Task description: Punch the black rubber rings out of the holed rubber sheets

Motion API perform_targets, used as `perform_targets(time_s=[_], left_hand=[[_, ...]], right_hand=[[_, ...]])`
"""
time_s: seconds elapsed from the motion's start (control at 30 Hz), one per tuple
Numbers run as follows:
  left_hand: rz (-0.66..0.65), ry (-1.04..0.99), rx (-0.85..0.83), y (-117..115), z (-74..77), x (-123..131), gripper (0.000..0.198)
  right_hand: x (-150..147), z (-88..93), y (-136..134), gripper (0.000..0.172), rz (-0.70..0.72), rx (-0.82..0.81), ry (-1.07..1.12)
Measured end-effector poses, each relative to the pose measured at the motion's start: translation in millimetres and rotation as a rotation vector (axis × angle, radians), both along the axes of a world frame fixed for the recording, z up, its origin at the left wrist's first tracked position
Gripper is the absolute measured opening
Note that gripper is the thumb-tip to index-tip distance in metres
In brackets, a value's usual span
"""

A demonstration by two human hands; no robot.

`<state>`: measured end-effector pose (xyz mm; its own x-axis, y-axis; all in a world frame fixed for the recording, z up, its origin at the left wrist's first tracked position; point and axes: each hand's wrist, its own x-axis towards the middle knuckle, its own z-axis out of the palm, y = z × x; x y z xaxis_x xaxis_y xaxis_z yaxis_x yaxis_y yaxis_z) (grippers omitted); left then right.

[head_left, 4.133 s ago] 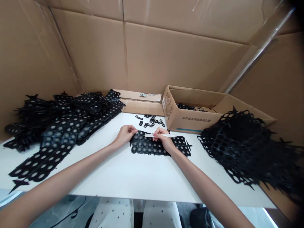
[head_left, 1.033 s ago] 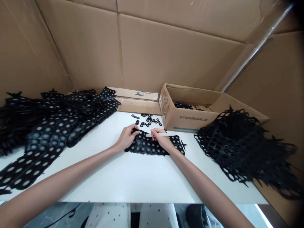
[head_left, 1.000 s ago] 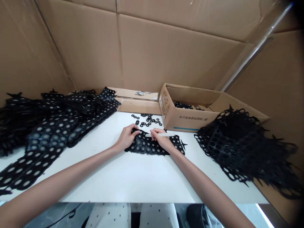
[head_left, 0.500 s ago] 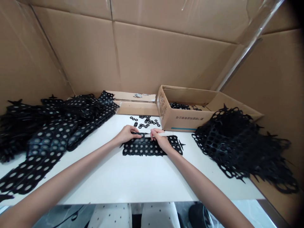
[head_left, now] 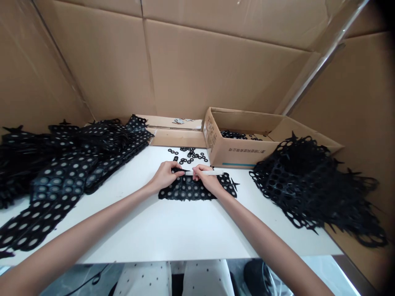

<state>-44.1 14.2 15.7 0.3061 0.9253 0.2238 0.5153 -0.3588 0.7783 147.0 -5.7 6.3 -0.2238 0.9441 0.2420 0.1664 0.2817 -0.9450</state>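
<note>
A black perforated rubber sheet (head_left: pixel 188 192) with rows of round rings lies on the white table in front of me. My left hand (head_left: pixel 165 176) pinches its far left edge, which is lifted and curled at the fingertips. In my right hand (head_left: pixel 206 178) is a white pen-like tool (head_left: pixel 217 173), held nearly level, its tip pointing left towards the left fingertips at the sheet's far edge. Just beyond my hands lie several loose black rubber rings (head_left: pixel 191 154). Whether the tool's tip touches a ring cannot be made out.
Ring-filled black sheets (head_left: pixel 68 164) are heaped on the left. At the right lies a pile of black sheets with open holes (head_left: pixel 296 185), against a cardboard box (head_left: pixel 237 153) holding more rings. Cardboard walls (head_left: pixel 216 61) enclose the white table (head_left: pixel 173 234).
The sheet's far left edge has been lifted and curled up by my left hand. My right hand with the tool has shifted slightly left. The view has tilted a little.
</note>
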Motion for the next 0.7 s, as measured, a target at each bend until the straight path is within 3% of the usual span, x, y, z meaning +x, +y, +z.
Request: perform_targets(time_s=[0.2, 0.43, 0.57, 0.7], left_hand=[[0.007, 0.01, -0.017, 3.1, -4.7, -3.6, 0.019], [-0.054, 0.134, 0.022, 6.8, -9.8, -12.8, 0.016], [-0.142, 0.253, 0.09, 6.9, -5.2, -16.1, 0.015], [-0.259, 0.364, 0.095, 7.7, 3.4, -13.1, 0.018]], right_hand=[[1.2, -0.6, 2.1, 0.033, 0.036, -0.022, 0.071], [17.5, -7.0, 11.4, 0.043, -0.047, -0.029, 0.2], [21.7, -8.5, 13.7, 0.043, 0.013, -0.038, 0.138], [20.8, -9.4, 14.4, 0.036, -0.011, -0.066, 0.217]])
